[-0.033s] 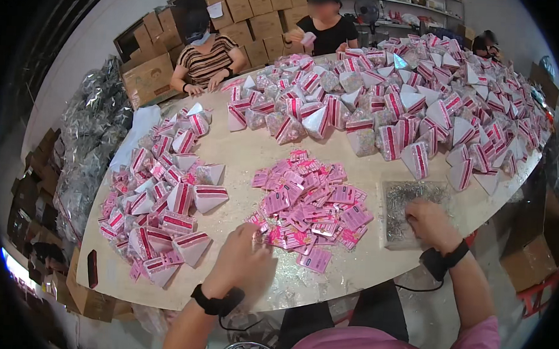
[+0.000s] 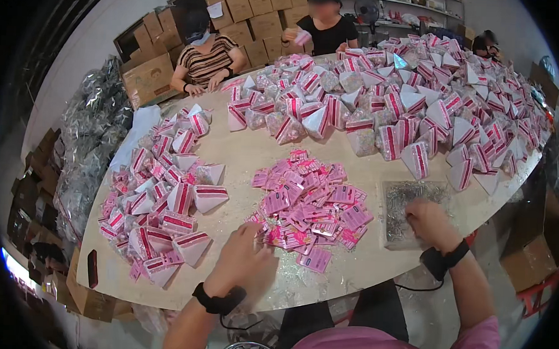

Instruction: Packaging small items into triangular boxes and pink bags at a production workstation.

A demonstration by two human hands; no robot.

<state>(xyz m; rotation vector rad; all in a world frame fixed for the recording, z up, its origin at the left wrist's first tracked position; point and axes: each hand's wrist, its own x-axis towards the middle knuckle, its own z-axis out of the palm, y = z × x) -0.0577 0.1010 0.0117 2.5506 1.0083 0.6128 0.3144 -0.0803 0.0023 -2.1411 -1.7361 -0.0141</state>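
My left hand (image 2: 244,257) is at the near left edge of a heap of small pink cards (image 2: 315,207). Its fingers are curled together and somewhat blurred; whatever they hold is hidden. My right hand (image 2: 432,223) reaches into a shallow clear box (image 2: 401,245) of small, thin, silvery pieces (image 2: 397,223), too fine to name. Its fingers are bent downward and closed, their tips hidden among the pieces. Left of my left hand lies a pile of wedge-shaped pink and white packs (image 2: 180,198) with clear sides.
A much larger mound of the same packs (image 2: 419,112) covers the table's (image 2: 249,154) far right. Two people (image 2: 207,56) (image 2: 326,30) sit across, one holding a pink piece; another (image 2: 485,46) is far right. A dark flat object (image 2: 92,268) lies at the left edge. Cartons (image 2: 264,24) stand behind.
My left hand has shifted very slightly, and a pink bit at its fingertips is out of sight. The person across has moved the pink piece slightly left. My right hand stays in place.
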